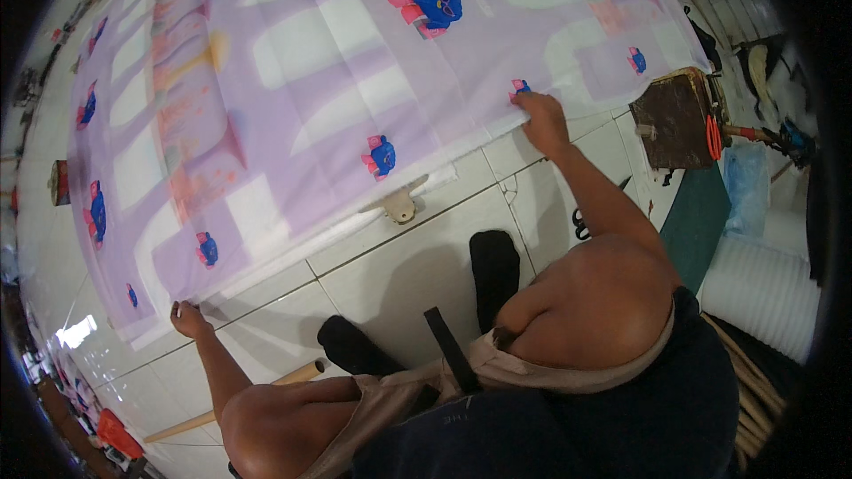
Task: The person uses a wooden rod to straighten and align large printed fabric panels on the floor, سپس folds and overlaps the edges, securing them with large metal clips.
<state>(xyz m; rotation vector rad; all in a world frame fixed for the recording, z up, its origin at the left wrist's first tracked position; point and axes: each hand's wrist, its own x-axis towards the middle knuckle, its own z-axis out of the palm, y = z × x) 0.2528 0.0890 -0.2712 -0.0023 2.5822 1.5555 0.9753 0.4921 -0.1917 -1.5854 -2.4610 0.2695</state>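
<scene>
A large lilac and white printed fabric sheet (333,93) with blue and pink figures spreads across most of the upper view. Its near edge runs slantwise in front of my feet, with a white layer showing beneath it. At the near left part of this edge, my left hand (189,319) has its fingers curled onto the fabric. Farther right, my right hand (545,120) pinches the same edge beside a small blue figure. Between the hands, a beige piece with a rounded end (401,208) sticks out from under the sheet.
Black-handled scissors (580,224) lie beside my right knee. A worn brown block (672,122) with orange handles (713,137) stands at the right, near a white foam roll (761,291). A wooden pole (235,404) lies on the tiled floor (390,279) at lower left.
</scene>
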